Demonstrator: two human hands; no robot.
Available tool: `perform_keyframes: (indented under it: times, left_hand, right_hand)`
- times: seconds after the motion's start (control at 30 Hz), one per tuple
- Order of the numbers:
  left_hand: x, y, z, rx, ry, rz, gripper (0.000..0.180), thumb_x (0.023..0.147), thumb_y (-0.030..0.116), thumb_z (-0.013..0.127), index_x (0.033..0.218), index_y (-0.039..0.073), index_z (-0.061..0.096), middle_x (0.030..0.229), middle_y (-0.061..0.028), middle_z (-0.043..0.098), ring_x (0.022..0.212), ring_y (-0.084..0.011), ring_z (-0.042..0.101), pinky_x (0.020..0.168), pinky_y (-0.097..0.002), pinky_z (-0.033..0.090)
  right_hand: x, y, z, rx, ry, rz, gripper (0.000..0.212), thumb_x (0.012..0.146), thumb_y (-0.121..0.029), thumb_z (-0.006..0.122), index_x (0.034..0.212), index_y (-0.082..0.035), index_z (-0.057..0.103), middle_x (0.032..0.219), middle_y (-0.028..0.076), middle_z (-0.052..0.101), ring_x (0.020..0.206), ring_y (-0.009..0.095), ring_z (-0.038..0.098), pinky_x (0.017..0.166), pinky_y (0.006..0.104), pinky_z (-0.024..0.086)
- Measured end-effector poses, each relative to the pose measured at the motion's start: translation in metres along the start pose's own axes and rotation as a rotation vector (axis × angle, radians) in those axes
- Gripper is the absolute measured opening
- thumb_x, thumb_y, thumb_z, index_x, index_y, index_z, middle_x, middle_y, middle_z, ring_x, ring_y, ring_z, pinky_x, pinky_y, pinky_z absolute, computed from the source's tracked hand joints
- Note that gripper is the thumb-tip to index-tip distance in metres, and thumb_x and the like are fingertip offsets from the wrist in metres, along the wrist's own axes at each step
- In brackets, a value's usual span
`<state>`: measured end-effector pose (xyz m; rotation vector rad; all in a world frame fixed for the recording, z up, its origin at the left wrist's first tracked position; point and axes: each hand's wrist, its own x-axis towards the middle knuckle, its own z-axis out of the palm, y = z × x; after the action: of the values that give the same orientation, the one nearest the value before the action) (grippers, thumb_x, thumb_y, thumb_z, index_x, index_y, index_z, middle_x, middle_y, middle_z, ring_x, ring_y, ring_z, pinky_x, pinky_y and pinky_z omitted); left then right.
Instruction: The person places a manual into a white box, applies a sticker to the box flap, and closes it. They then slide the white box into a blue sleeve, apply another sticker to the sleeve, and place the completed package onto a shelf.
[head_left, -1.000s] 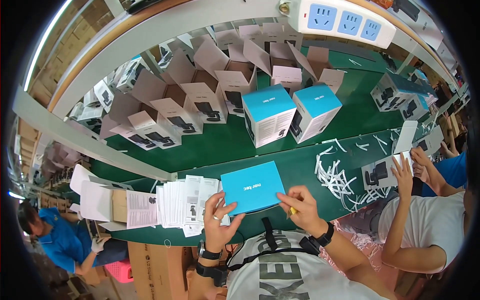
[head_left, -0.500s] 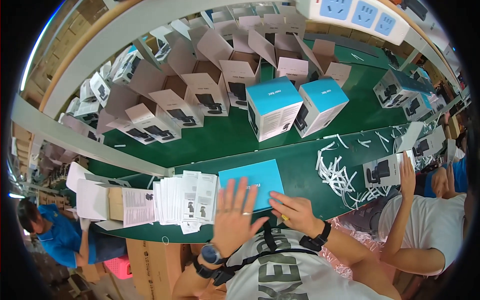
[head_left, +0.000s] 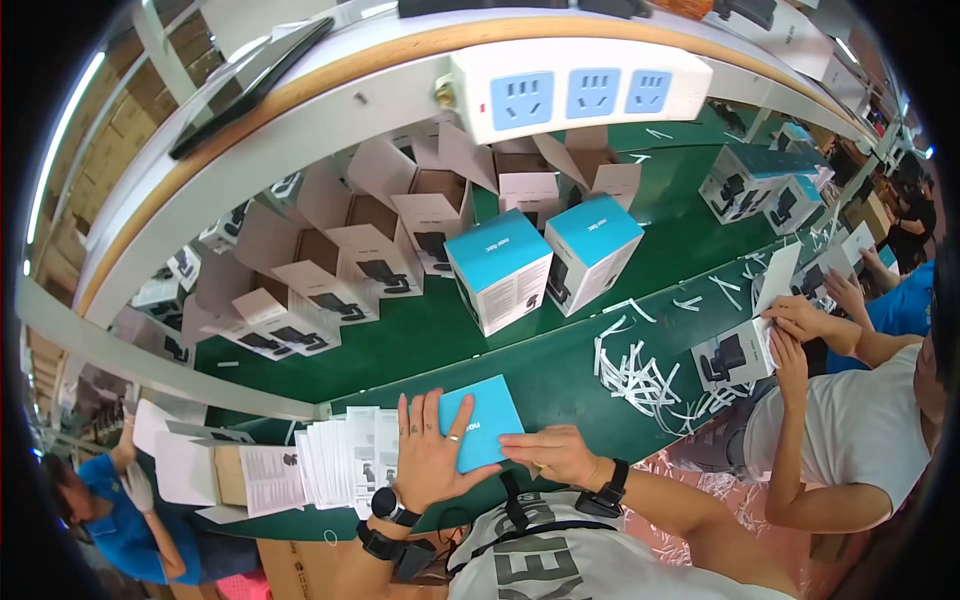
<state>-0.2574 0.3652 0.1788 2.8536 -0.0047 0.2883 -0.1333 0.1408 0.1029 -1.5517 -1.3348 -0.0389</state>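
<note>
A box with a blue top [head_left: 497, 403] lies on the green bench in front of me. My left hand [head_left: 435, 452] is spread over its left side, fingers apart, palm down. My right hand [head_left: 557, 456] is closed at the box's right edge, fingertips touching the blue face. Something small and yellow [head_left: 541, 466] shows between its fingers; its kind is too small to make out. Just left of my left hand lies a fanned stack of white printed leaflets [head_left: 335, 462].
Two blue-topped boxes [head_left: 500, 262] stand beyond the bench edge, beside several open cartons [head_left: 372, 262]. White paper strips [head_left: 640, 378] lie to the right. A power strip [head_left: 580, 88] hangs on the shelf above. People work on both sides; the right one handles a carton [head_left: 735, 355].
My left hand has come down onto the blue box's left side. The right hand still touches its right edge. The view has shifted, and the right-hand co-worker now has both hands on a carton.
</note>
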Motion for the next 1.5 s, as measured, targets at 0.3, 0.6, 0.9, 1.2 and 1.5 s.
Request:
perform_keyframes:
  times: [0.3,0.6,0.9,1.2,1.5]
  left_hand:
    - [0.034,-0.019,-0.005,0.007,0.019,-0.017,0.108,0.068,0.067,0.087,0.155,0.013,0.053,0.141,-0.0304,0.048,0.128,-0.0509,0.046,0.116,-0.0671,0.030]
    - [0.196,-0.131,0.010,0.109,0.102,-0.049,0.100,0.062,0.054,0.096,0.147,0.015,0.062,0.143,-0.0297,0.050,0.130,-0.0487,0.048,0.113,-0.0568,0.038]
    - [0.312,-0.021,0.091,-0.064,0.191,0.100,0.095,0.064,0.060,0.094,0.145,0.019,0.064,0.139,-0.0272,0.052,0.126,-0.0479,0.049,0.111,-0.0590,0.037]
    - [0.451,0.090,0.152,-0.327,-0.033,-0.008,0.099,0.066,0.074,0.084,0.147,0.021,0.064,0.146,-0.0335,0.049,0.134,-0.0545,0.045,0.119,-0.0622,0.029]
    - [0.493,0.149,0.144,0.000,-0.149,-0.026,0.118,0.078,0.086,0.065,0.160,0.007,0.038,0.149,-0.0443,0.042,0.146,-0.0582,0.038,0.122,-0.0699,0.019]
  right_hand:
    - [-0.003,0.004,-0.027,0.042,0.008,0.152,0.034,0.088,-0.005,0.077,0.121,-0.014,0.078,0.134,0.006,0.073,0.083,0.024,0.075,0.070,0.0329,0.059]
    - [-0.157,0.118,-0.050,-0.637,0.213,0.713,0.023,0.081,-0.010,0.077,0.102,-0.013,0.070,0.107,0.010,0.067,0.087,0.035,0.071,0.072,0.0456,0.059]
    - [-0.154,0.123,-0.059,-0.626,0.201,0.734,0.025,0.077,-0.011,0.079,0.100,-0.012,0.068,0.106,0.011,0.065,0.084,0.035,0.071,0.070,0.0443,0.059]
    - [-0.153,0.129,-0.053,-0.668,0.201,0.745,0.029,0.073,-0.013,0.078,0.100,-0.014,0.067,0.105,0.008,0.064,0.082,0.031,0.070,0.068,0.0425,0.059]
    - [-0.156,0.130,-0.055,-0.694,0.208,0.756,0.029,0.074,-0.016,0.078,0.100,-0.015,0.067,0.105,0.008,0.064,0.083,0.030,0.071,0.067,0.0409,0.059]
